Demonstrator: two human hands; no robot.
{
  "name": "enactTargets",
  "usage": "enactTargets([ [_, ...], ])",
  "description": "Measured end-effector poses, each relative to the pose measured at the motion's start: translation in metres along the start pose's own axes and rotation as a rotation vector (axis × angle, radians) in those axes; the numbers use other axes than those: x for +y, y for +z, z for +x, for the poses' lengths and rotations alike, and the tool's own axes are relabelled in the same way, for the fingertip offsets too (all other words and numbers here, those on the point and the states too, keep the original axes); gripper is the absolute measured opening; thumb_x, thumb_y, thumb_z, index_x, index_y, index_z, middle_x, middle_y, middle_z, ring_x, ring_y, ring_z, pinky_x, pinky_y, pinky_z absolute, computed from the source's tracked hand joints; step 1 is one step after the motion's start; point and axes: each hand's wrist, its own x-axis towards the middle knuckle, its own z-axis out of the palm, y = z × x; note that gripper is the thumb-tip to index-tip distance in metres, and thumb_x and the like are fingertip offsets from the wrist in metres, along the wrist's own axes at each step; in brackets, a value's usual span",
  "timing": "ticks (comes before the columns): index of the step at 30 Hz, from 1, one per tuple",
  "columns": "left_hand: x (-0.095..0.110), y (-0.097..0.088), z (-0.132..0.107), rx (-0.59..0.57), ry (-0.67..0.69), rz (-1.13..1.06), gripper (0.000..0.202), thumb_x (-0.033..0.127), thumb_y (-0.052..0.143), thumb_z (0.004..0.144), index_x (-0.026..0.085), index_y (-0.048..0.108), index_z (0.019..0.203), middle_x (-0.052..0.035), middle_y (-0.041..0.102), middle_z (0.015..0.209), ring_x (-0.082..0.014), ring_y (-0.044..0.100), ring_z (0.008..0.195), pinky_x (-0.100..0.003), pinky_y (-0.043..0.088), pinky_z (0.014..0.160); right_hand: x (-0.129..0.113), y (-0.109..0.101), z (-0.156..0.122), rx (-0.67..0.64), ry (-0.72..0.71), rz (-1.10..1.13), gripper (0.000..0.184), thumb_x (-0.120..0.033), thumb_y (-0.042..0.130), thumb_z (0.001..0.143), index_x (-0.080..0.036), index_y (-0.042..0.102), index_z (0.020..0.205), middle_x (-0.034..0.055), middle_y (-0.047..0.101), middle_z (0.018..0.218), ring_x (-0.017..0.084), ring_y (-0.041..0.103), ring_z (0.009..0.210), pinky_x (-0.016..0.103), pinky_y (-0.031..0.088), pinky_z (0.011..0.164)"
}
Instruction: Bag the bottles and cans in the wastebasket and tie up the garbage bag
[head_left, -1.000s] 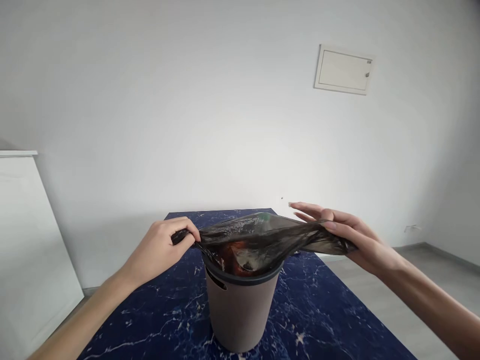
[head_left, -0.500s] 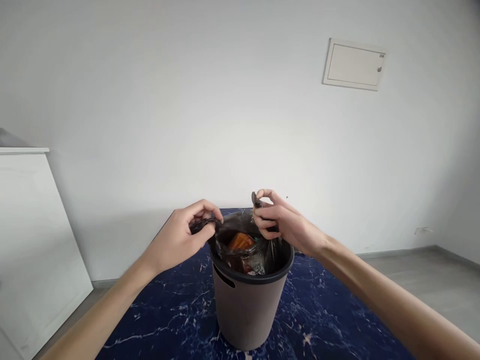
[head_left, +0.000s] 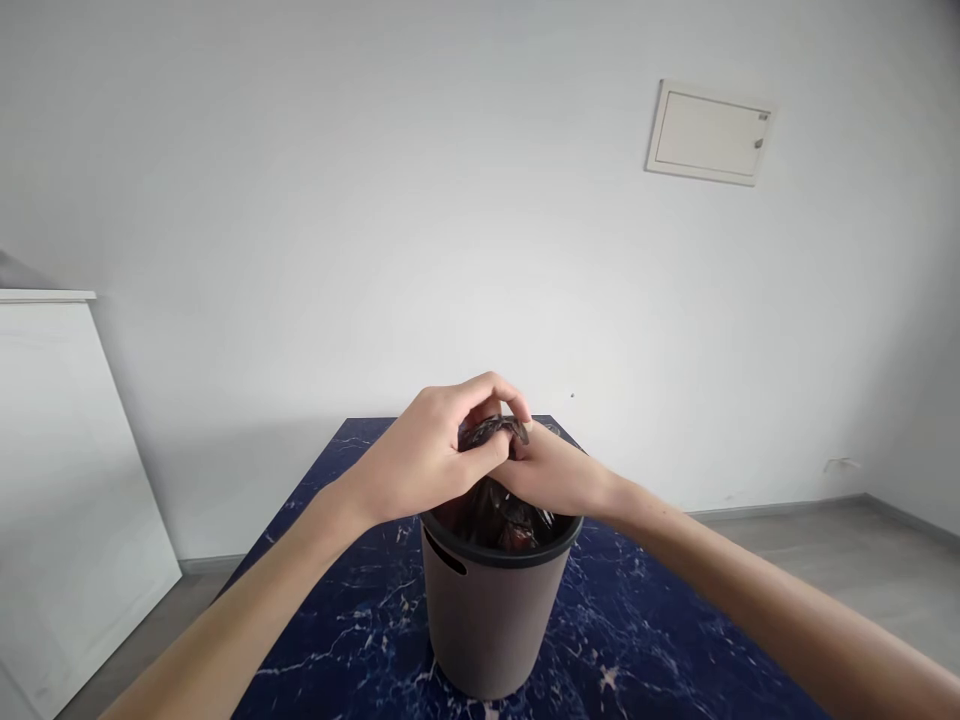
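A grey-brown trash can (head_left: 495, 625) with a dark rim stands upright on a blue marbled table. Inside it sits a black garbage bag (head_left: 491, 512), its mouth gathered together above the rim. Something reddish shows dimly through the plastic. My left hand (head_left: 442, 445) is closed on the bunched top of the bag, thumb and fingers curled around it. Directly against it, my right hand (head_left: 551, 470) also grips the gathered plastic; its fingers are mostly hidden behind the left hand and the bag.
The dark blue table (head_left: 337, 620) with white veining reaches back to a plain wall (head_left: 375, 200). At the left stands a white cabinet (head_left: 71, 480). A small panel door (head_left: 709, 135) is set in the wall at upper right.
My hands have come together over the middle of the can, drawing the bag's open mouth into a bunch. The orange item visible inside before is now largely covered.
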Motion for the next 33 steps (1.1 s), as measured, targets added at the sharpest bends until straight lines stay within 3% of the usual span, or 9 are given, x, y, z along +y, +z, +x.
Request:
enactTargets([
  [4,-0.016,0.007,-0.015,0.2,0.003,0.008,0.065,0.044,0.075,0.096,0.032,0.048,0.153,-0.0107,0.066,0.141,-0.0316,0.063,0.133,-0.046,0.053,0.108,-0.003,-0.009,-0.003,0.015,0.015,0.019,0.02,-0.014,0.055,0.093,-0.023,0.071,0.085,0.0042,0.071,0.088,0.025,0.068,0.093,0.048,0.058,0.088],
  [8,-0.037,0.023,-0.019,0.108,-0.135,-0.098,0.118,0.054,0.094,0.077,0.037,0.024,0.17,-0.0169,0.043,0.172,-0.0451,0.044,0.155,-0.063,0.044,0.121,-0.014,-0.017,-0.006,0.016,0.039,0.015,0.025,-0.014,0.051,0.094,-0.024,0.074,0.091,0.0041,0.075,0.096,0.026,0.069,0.1,0.051,0.056,0.098],
  [11,-0.039,0.036,-0.009,0.068,-0.17,-0.214,0.101,0.057,0.091,0.081,0.037,0.039,0.165,-0.0148,0.057,0.16,-0.0439,0.055,0.147,-0.062,0.051,0.115,-0.022,-0.021,-0.007,0.032,0.026,-0.082,0.027,-0.014,0.049,0.095,-0.025,0.073,0.091,0.0045,0.076,0.096,0.025,0.069,0.096,0.051,0.056,0.097],
  [17,-0.029,0.042,0.003,0.077,-0.096,-0.11,0.034,0.062,0.07,0.1,0.031,0.072,0.113,-0.0067,0.071,0.111,-0.0332,0.067,0.11,-0.05,0.057,0.094,-0.029,-0.032,-0.015,0.01,-0.035,-0.135,0.027,-0.021,0.049,0.104,-0.027,0.074,0.095,0.0036,0.077,0.109,0.023,0.069,0.098,0.043,0.055,0.091],
  [21,-0.032,0.041,-0.001,0.131,-0.023,-0.124,0.025,0.051,0.059,0.108,0.03,0.072,0.112,-0.0069,0.072,0.121,-0.0324,0.061,0.126,-0.049,0.051,0.11,-0.028,-0.039,-0.023,0.109,0.066,-0.017,0.022,-0.046,0.068,0.104,-0.025,0.07,0.107,0.0046,0.075,0.1,0.023,0.069,0.094,0.039,0.055,0.082],
  [24,-0.036,0.042,-0.005,0.223,-0.126,-0.333,0.031,0.054,0.054,0.11,0.028,0.072,0.108,-0.0075,0.072,0.133,-0.0323,0.061,0.133,-0.048,0.05,0.115,-0.023,-0.044,-0.029,0.162,0.17,0.128,0.046,-0.054,0.082,0.094,-0.025,0.067,0.126,-0.0032,0.061,0.073,0.017,0.058,0.071,0.033,0.046,0.065],
  [28,-0.038,0.045,-0.004,0.36,-0.23,-0.787,0.042,0.061,0.057,0.108,0.025,0.061,0.088,-0.0062,0.07,0.143,-0.0305,0.058,0.142,-0.044,0.052,0.117,-0.013,-0.045,-0.029,0.239,0.154,0.315,0.045,-0.065,0.072,0.098,-0.022,0.063,0.093,-0.0097,0.028,0.064,0.011,0.024,0.057,0.03,0.02,0.053],
  [31,-0.036,0.046,0.001,0.4,-0.189,-0.997,0.041,0.058,0.062,0.106,0.024,0.054,0.084,-0.0061,0.075,0.115,-0.0269,0.067,0.126,-0.044,0.054,0.113,-0.008,-0.042,-0.025,0.273,0.154,0.5,0.054,-0.068,0.075,0.095,-0.024,0.049,0.078,-0.0097,0.02,0.068,0.01,0.016,0.058,0.031,0.014,0.053],
  [33,-0.034,0.045,0.003,0.397,-0.153,-1.075,0.043,0.057,0.065,0.105,0.025,0.049,0.081,-0.0002,0.06,0.08,-0.021,0.068,0.091,-0.044,0.059,0.103,-0.005,-0.04,-0.023,0.303,0.137,0.565,0.055,-0.068,0.077,0.094,-0.024,0.049,0.077,-0.0095,0.019,0.069,0.01,0.015,0.058,0.03,0.014,0.052],
])
